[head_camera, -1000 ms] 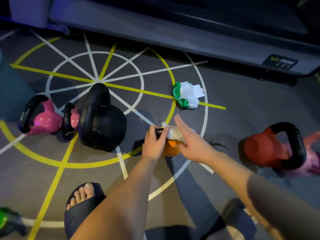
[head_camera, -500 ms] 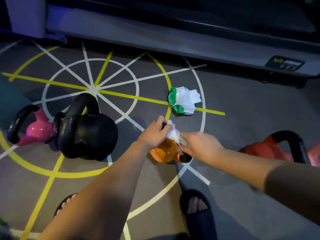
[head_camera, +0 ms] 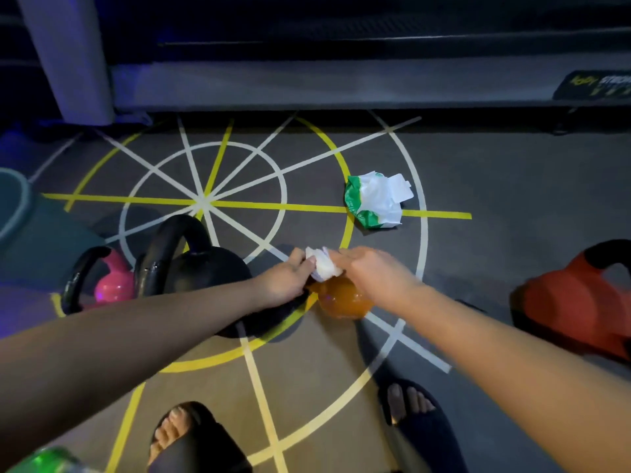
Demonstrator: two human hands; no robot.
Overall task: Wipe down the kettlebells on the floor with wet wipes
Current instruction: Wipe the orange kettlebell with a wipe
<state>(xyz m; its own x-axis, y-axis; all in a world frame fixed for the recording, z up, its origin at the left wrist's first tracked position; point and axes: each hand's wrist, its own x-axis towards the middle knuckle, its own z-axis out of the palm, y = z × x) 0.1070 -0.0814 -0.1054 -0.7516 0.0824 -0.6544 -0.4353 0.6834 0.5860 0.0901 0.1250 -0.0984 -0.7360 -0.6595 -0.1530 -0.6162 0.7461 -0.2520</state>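
Note:
A small orange kettlebell (head_camera: pixel 345 301) stands on the floor between my two hands. My left hand (head_camera: pixel 286 278) curls round its top, where the handle is hidden under the fingers. A crumpled white wet wipe (head_camera: pixel 321 268) sits on top of the kettlebell. My right hand (head_camera: pixel 373 272) holds the wipe from the right and presses it on the handle. A large black kettlebell (head_camera: pixel 201 264) stands just left of my left wrist, with a pink kettlebell (head_camera: pixel 112 283) beyond it. A red kettlebell (head_camera: pixel 573 302) lies at the right edge.
A green and white wet wipe pack (head_camera: pixel 374 201) lies open on the floor behind the orange kettlebell. A grey machine base (head_camera: pixel 341 87) runs along the back. My two feet in dark slippers (head_camera: pixel 191 442) stand close below. A green object (head_camera: pixel 44 460) sits at the bottom left.
My right hand went from flat over the wipe to curled on it at the orange kettlebell's top. My left hand stayed on the handle. My feet have shifted position.

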